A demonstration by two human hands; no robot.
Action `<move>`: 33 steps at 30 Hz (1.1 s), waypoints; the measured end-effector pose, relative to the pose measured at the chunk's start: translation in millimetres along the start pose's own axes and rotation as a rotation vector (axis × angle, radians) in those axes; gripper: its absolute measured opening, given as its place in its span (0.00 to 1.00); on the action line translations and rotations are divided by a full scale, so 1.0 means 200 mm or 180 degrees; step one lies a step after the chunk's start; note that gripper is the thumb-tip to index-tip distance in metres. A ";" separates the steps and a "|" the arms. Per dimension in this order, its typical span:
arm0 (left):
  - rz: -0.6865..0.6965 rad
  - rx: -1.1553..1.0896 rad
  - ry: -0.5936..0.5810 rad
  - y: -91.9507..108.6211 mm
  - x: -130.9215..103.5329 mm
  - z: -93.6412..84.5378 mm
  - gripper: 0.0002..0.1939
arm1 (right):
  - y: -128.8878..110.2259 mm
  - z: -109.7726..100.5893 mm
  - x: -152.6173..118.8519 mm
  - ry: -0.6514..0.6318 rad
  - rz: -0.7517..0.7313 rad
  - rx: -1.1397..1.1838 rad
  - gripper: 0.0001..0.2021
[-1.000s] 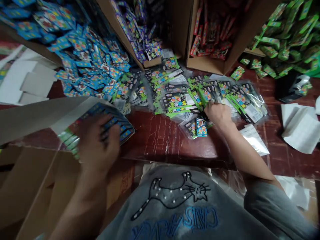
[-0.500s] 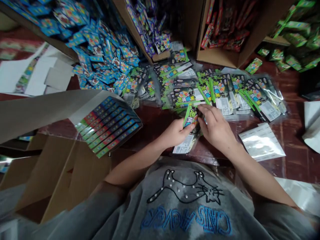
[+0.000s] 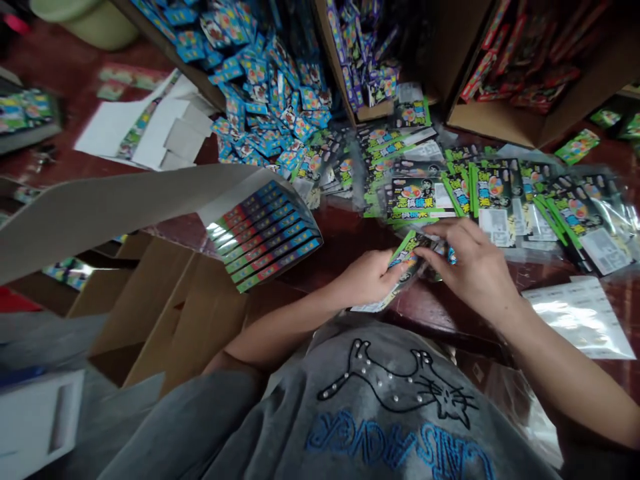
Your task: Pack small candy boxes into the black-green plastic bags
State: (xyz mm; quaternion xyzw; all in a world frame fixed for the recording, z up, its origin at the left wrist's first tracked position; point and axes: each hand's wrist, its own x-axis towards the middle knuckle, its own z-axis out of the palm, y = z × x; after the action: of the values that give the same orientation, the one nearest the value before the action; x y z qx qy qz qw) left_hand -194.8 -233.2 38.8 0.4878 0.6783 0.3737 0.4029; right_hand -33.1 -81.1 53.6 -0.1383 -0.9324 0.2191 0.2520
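Observation:
My left hand point(image 3: 373, 277) is closed on a small stack of flat black-and-green printed plastic packets point(image 3: 406, 259), thumb across the front. Its lower end, with a white label, slants toward my body at the table edge. My right hand point(image 3: 467, 267) pinches the right edge of the same packets between thumb and fingers. Something small and blue shows under its fingers, too hidden to name. Just beyond the hands lie many similar packets point(image 3: 415, 193) in overlapping clear sleeves. On the left stands an open display box point(image 3: 265, 233) filled with rows of small coloured boxes.
Small blue boxes point(image 3: 255, 87) are heaped at the back left. Cardboard cartons hold purple boxes point(image 3: 367, 60) and red boxes point(image 3: 530, 67). A silvery plastic bag point(image 3: 580, 317) lies at right. White folded card point(image 3: 145, 123) rests at far left, with an open carton point(image 3: 165, 307) below.
The view has swung left, so everything sits farther right. My right hand has drawn slightly away from my left at the packets' edge, and the packets are more tilted.

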 end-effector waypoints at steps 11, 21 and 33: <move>-0.0011 -0.0536 -0.0686 -0.09 -0.07 -0.01 0.14 | -0.04 -0.09 0.00 -0.1721 0.0179 0.0698 0.08; -0.0663 -0.0834 0.0605 -0.18 -0.10 -0.03 0.21 | -0.15 0.09 -0.23 0.0245 0.1604 0.1348 0.16; -0.0841 -0.0125 0.2123 -0.33 -0.03 0.26 0.17 | -0.13 0.62 -0.13 -0.0307 0.1928 -0.0321 0.22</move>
State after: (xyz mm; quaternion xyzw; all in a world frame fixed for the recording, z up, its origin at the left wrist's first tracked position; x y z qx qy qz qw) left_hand -169.4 -248.2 -40.4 0.2392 0.8224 0.4700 0.2135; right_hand -81.2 -156.1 -41.0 -0.4117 -0.8693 0.2440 0.1236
